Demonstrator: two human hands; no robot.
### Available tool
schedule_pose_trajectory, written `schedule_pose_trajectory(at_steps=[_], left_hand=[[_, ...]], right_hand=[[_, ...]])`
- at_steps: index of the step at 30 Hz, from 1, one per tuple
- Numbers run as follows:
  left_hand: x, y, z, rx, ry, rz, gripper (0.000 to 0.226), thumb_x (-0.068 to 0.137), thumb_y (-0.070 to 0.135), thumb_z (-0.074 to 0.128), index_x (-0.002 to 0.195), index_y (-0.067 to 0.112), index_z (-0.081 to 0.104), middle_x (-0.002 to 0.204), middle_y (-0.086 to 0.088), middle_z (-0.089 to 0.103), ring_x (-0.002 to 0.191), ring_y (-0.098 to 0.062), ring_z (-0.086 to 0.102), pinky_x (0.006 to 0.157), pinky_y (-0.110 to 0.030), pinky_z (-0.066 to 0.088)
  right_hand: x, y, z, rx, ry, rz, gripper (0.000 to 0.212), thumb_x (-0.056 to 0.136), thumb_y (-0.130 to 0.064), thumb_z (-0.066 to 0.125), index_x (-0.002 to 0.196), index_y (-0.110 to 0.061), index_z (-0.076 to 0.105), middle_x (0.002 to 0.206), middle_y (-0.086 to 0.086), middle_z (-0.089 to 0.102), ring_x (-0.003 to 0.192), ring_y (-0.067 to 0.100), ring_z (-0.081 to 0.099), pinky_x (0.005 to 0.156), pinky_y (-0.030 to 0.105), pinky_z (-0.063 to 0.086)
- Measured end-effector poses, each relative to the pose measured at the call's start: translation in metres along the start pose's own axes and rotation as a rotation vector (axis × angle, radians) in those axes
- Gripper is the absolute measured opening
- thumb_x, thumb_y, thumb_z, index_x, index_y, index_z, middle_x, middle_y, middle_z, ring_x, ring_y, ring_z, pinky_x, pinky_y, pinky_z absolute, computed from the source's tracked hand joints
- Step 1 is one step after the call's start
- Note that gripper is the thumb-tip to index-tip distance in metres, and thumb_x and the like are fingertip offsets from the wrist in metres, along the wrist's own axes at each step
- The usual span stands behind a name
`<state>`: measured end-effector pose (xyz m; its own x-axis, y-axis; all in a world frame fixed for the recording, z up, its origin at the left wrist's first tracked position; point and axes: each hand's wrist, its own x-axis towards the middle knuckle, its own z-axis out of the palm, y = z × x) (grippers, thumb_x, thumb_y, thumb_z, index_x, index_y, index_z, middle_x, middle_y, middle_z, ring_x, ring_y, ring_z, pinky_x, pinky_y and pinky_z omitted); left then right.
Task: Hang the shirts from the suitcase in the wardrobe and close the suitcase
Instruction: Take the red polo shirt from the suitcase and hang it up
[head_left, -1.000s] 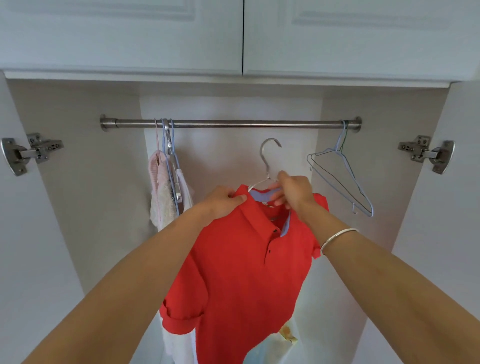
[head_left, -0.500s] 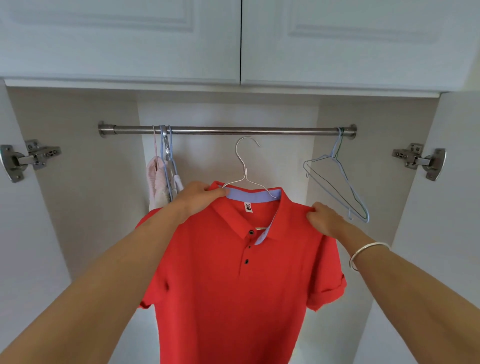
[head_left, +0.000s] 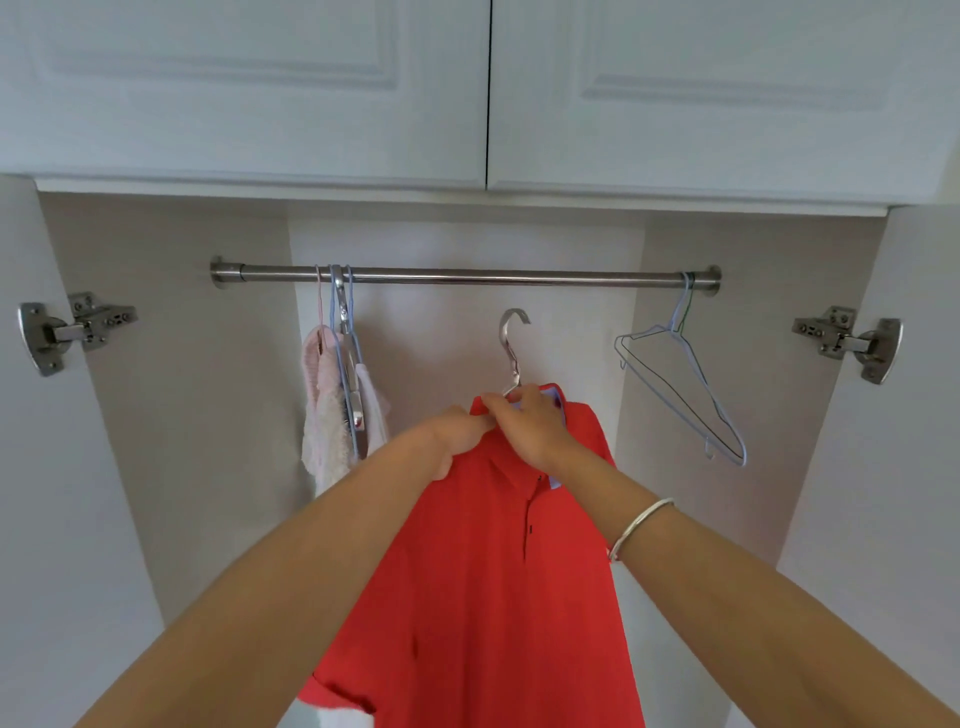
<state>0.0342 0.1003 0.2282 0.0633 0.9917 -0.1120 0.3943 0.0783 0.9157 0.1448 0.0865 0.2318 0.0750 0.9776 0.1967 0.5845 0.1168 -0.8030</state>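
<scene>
A red polo shirt (head_left: 483, 587) hangs on a metal hanger (head_left: 512, 343) that I hold up below the wardrobe rail (head_left: 467, 275); the hook is under the rail, not on it. My left hand (head_left: 454, 436) grips the shirt's left shoulder by the collar. My right hand (head_left: 524, 426) grips the hanger's neck at the collar. The suitcase is out of view.
Pale pink and white garments (head_left: 332, 410) hang on hangers at the rail's left end. An empty blue wire hanger (head_left: 680, 384) hangs at the right end. Open wardrobe doors with metal hinges (head_left: 78, 327) flank both sides; shut upper cabinet doors (head_left: 488, 88) are above.
My right hand moved from the shirt's right shoulder to the hanger neck at the collar. The shirt has turned and now hangs narrower, with the hook further right.
</scene>
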Motion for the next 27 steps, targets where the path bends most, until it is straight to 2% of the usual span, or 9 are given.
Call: schedule_pose_trajectory(at_steps=[2, 4, 7, 11, 16, 20, 24, 26, 27], left_hand=[[0.000, 0.001, 0.001, -0.036, 0.032, 0.014, 0.033, 0.095, 0.022, 0.049, 0.120, 0.002, 0.060, 0.117, -0.016, 0.064, 0.093, -0.025, 0.060, 0.080, -0.033, 0.049], [-0.001, 0.001, -0.001, -0.080, 0.075, 0.046, 0.022, 0.094, 0.010, 0.046, 0.103, 0.006, 0.066, 0.100, -0.016, 0.068, 0.088, -0.025, 0.061, 0.080, -0.036, 0.051], [-0.005, -0.001, -0.013, -0.104, 0.009, 0.124, 0.022, 0.089, 0.000, 0.049, 0.089, 0.017, 0.062, 0.074, -0.004, 0.060, 0.070, -0.017, 0.058, 0.059, -0.025, 0.046], [-0.008, 0.000, -0.037, -0.056, -0.131, 0.119, 0.016, 0.086, 0.011, 0.064, 0.099, 0.020, 0.061, 0.079, 0.000, 0.062, 0.060, -0.007, 0.052, 0.050, -0.016, 0.041], [0.004, 0.005, -0.059, -0.019, -0.051, 0.138, 0.014, 0.088, 0.011, 0.063, 0.075, 0.010, 0.060, 0.054, -0.002, 0.055, 0.038, -0.004, 0.047, 0.039, -0.014, 0.036], [0.021, 0.015, -0.079, -0.054, 0.036, 0.173, 0.020, 0.091, 0.006, 0.060, 0.070, 0.008, 0.058, 0.035, 0.007, 0.052, 0.029, -0.001, 0.046, 0.037, -0.012, 0.038], [0.044, 0.025, -0.099, -0.017, 0.138, 0.159, 0.020, 0.092, 0.000, 0.053, 0.075, 0.009, 0.058, 0.054, -0.004, 0.052, 0.041, -0.006, 0.049, 0.038, -0.012, 0.042], [0.058, 0.024, -0.106, 0.017, 0.202, 0.142, 0.024, 0.091, -0.007, 0.044, 0.076, 0.007, 0.058, 0.056, -0.007, 0.049, 0.043, -0.009, 0.047, 0.036, -0.013, 0.039], [0.065, 0.022, -0.110, 0.033, 0.220, 0.135, 0.026, 0.090, -0.009, 0.041, 0.077, 0.006, 0.057, 0.056, -0.007, 0.049, 0.039, -0.007, 0.047, 0.035, -0.014, 0.037]], right_hand=[[-0.003, -0.012, 0.009, 0.119, -0.105, 0.006, 0.026, 0.093, -0.034, 0.045, 0.086, -0.014, 0.060, 0.085, 0.003, 0.060, 0.091, 0.023, 0.056, 0.083, 0.032, 0.043], [0.004, -0.017, 0.016, 0.182, -0.116, 0.032, 0.018, 0.094, -0.025, 0.045, 0.099, -0.014, 0.059, 0.084, 0.001, 0.058, 0.090, 0.019, 0.055, 0.075, 0.026, 0.044], [0.016, -0.022, 0.023, 0.233, -0.095, 0.045, 0.022, 0.091, -0.017, 0.052, 0.112, -0.020, 0.048, 0.083, -0.003, 0.054, 0.087, 0.015, 0.055, 0.062, 0.018, 0.042], [0.035, -0.034, 0.030, 0.214, -0.074, 0.046, 0.019, 0.090, -0.014, 0.043, 0.103, -0.012, 0.057, 0.085, 0.008, 0.057, 0.081, 0.024, 0.056, 0.071, 0.031, 0.044], [0.063, -0.049, 0.045, 0.250, -0.111, 0.042, 0.014, 0.084, -0.006, 0.043, 0.090, -0.007, 0.055, 0.079, 0.014, 0.052, 0.072, 0.025, 0.051, 0.065, 0.034, 0.042], [0.083, -0.067, 0.049, 0.193, -0.188, -0.036, 0.025, 0.088, -0.007, 0.046, 0.110, -0.004, 0.058, 0.097, 0.016, 0.061, 0.077, 0.022, 0.056, 0.068, 0.032, 0.047], [0.111, -0.082, 0.062, 0.145, -0.248, -0.007, 0.056, 0.089, -0.026, 0.050, 0.141, -0.016, 0.033, 0.113, 0.012, 0.063, 0.093, 0.027, 0.064, 0.077, 0.036, 0.054], [0.120, -0.088, 0.072, 0.155, -0.259, 0.057, 0.073, 0.089, -0.032, 0.052, 0.149, -0.012, 0.015, 0.102, 0.015, 0.067, 0.085, 0.026, 0.065, 0.083, 0.037, 0.054], [0.124, -0.090, 0.077, 0.171, -0.279, 0.080, 0.065, 0.092, -0.031, 0.050, 0.144, -0.004, 0.023, 0.089, 0.013, 0.066, 0.076, 0.024, 0.062, 0.081, 0.037, 0.053]])
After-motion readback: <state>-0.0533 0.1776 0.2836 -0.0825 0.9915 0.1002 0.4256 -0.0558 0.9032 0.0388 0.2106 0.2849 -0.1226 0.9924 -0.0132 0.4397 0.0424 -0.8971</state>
